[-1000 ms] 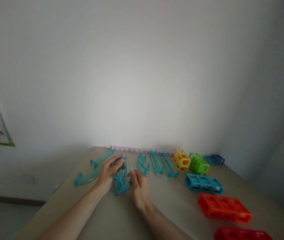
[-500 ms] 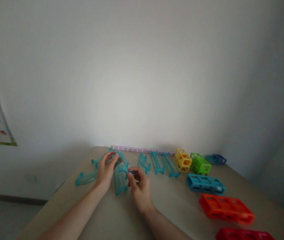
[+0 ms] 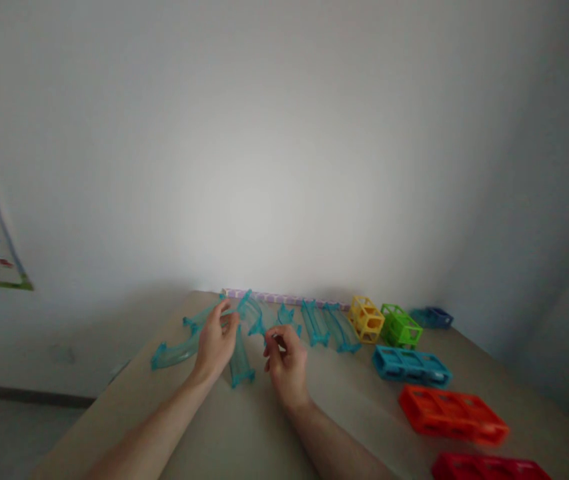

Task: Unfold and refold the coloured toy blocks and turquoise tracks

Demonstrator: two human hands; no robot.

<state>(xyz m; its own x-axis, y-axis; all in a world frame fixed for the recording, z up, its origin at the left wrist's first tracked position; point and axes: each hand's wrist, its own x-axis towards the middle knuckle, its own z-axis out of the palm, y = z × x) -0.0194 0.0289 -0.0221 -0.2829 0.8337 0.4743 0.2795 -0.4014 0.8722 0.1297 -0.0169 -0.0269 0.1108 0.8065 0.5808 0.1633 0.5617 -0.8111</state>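
Observation:
A translucent blue curved track piece (image 3: pixel 251 313) is tilted up between my two hands. My right hand (image 3: pixel 287 367) is closed, its fingertips pinching at the lower right end of that piece, partly hidden by the fingers. My left hand (image 3: pixel 215 341) is beside the piece on its left, thumb and fingers apart, with nothing seen between them. Below the hands, a straight blue track piece (image 3: pixel 240 363) lies on the table. Another curved track piece (image 3: pixel 179 353) rests left of my left hand, partly covered by it.
Further blue track pieces (image 3: pixel 315 323) lie behind my right hand. Along the right stand a yellow open-frame block (image 3: pixel 365 320), a green one (image 3: pixel 401 327), a blue one (image 3: pixel 411 367), an orange one (image 3: pixel 453 415) and a red one (image 3: pixel 489 468). A purple patterned strip (image 3: pixel 284 299) runs along the wall.
The curved piece has turned more upright, and its far end has risen. My left fingers have come off it and spread; my right hand has shifted slightly right.

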